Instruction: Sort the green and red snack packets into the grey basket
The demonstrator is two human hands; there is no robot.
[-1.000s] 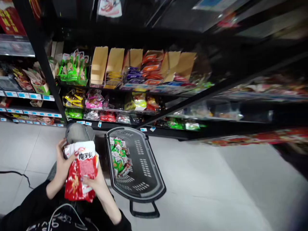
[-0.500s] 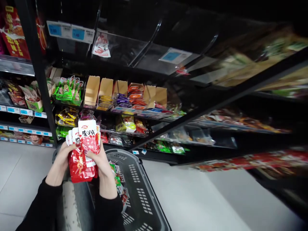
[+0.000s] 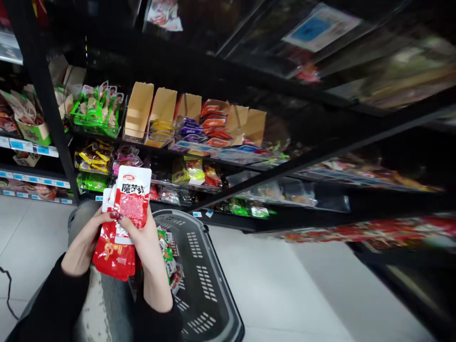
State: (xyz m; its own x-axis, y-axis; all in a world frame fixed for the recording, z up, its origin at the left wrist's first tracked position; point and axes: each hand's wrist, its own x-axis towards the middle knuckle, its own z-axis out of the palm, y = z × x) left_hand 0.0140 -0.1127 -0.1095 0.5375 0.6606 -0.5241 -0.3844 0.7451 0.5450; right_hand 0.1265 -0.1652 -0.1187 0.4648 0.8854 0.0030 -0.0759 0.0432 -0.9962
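Several red and white snack packets (image 3: 132,202) are held in a loose stack above my knee. My left hand (image 3: 93,228) grips the stack from the left, its thumb lying across the front. My right hand (image 3: 140,232) is closed on the right side of the stack, thumb on the front of the top packet. The two thumb tips meet near the middle. Fingers behind the packets are hidden. A dark grey shopping basket (image 3: 194,256) stands on the floor just right of my right forearm, with green and white packets (image 3: 169,256) in it.
Ahead, a black shelf rack carries green snack packets (image 3: 96,109), cardboard display boxes (image 3: 140,107) and yellow packets (image 3: 95,156). A slanting black shelf post (image 3: 245,178) crosses the view. Grey floor tiles (image 3: 285,285) lie right of the basket, and a thin black cord (image 3: 9,289) lies at left.
The view has shifted and moved closer to the shelves. The top packet now sits more upright and shows more of its front; my thumbs have come closer together.
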